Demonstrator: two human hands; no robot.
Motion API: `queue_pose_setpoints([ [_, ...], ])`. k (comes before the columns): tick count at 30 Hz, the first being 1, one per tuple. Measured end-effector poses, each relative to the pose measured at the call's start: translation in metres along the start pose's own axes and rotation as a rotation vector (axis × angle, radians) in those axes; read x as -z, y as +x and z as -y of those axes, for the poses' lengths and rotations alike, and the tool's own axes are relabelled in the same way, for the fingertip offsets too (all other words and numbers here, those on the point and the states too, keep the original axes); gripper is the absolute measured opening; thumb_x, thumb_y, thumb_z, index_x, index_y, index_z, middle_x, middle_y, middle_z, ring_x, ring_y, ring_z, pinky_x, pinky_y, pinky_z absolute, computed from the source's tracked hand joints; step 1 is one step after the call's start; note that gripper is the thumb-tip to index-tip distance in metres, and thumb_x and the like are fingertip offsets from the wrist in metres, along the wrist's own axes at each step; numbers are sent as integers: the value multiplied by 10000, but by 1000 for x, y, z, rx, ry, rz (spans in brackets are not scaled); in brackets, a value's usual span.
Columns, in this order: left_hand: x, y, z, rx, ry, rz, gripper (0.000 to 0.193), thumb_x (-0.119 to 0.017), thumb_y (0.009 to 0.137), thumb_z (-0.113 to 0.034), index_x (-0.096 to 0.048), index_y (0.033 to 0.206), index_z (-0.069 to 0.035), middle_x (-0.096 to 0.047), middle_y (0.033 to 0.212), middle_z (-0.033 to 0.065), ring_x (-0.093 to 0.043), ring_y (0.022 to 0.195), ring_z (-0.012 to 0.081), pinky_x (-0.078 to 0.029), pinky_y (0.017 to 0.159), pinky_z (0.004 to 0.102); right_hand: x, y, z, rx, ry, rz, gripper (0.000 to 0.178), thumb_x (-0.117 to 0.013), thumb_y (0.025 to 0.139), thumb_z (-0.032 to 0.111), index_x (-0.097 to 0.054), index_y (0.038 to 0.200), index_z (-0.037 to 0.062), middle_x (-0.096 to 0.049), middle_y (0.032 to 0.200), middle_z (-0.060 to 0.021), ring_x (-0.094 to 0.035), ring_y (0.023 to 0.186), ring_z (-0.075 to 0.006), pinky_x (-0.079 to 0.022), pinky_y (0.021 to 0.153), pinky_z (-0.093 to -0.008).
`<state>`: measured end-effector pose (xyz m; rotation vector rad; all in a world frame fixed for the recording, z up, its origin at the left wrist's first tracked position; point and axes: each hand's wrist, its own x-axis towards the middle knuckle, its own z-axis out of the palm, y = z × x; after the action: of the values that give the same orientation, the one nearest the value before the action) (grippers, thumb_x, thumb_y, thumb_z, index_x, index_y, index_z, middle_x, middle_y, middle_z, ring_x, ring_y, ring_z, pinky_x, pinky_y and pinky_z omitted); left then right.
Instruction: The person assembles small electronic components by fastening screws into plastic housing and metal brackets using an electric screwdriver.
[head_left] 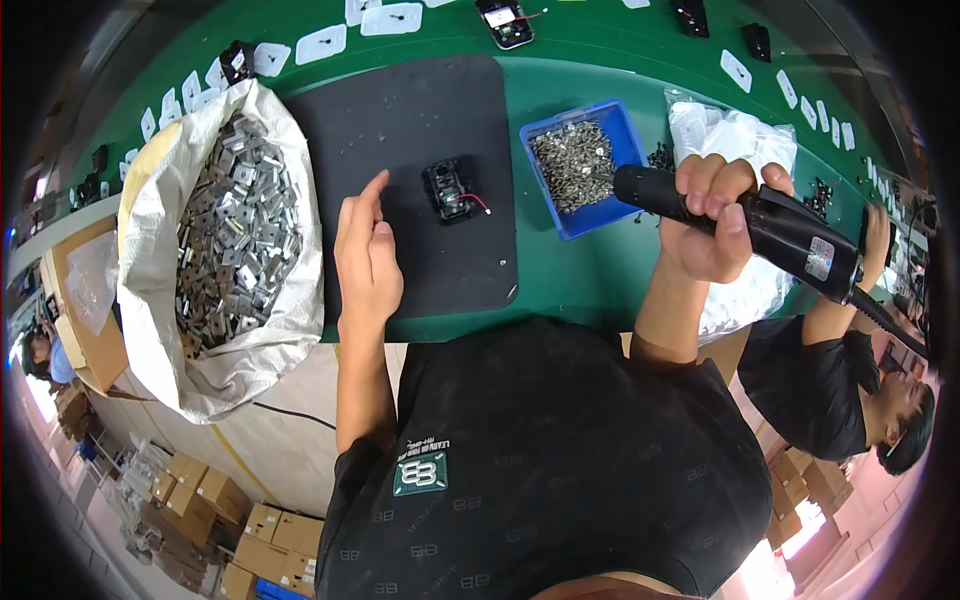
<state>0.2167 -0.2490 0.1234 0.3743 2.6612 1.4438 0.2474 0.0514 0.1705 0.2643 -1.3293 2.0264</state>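
In my right hand is a black electric screwdriver, fingers wrapped round its body. Its tip points left, over a blue tray filled with small metal screws. My left hand rests at the left part of a dark grey mat, fingers stretched out and nothing held. To the right of that hand, apart from it, a small black plastic housing with a red wire lies on the mat.
A white woven sack of bent metal plates stands at the left. Right of the tray lies a clear plastic bag of white pieces. White plastic pieces and black housings line the green far surface. A co-worker sits at right.
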Motion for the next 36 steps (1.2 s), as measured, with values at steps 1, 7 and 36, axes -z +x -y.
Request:
queue_pose_setpoints([
  [1,4,-3,3,16,12,11,435,-452,815,39,-567,1235,37,-504,838,125,-512,750,229,-448,714,329,1,-1,1,-9,-3,0,500,-611,804,48,-404,1258,72,-483,693,-38,-481,593,-156,-458,626,-352],
  [7,8,-19,11,157,65,67,368,-462,877,90,-585,1218,28,-670,920,124,-590,660,158,-502,645,298,3,-6,-4,-42,-53,4,492,-615,801,36,-416,1251,56,-488,695,-45,-493,607,-166,-464,631,-364],
  [36,108,7,15,466,588,66,255,-656,856,-113,-690,1109,-96,-669,814,215,-663,716,358,-505,646,389,14,7,-11,-41,-106,50,500,-584,800,6,-439,1279,18,-510,690,-72,-476,608,-179,-438,624,-366],
])
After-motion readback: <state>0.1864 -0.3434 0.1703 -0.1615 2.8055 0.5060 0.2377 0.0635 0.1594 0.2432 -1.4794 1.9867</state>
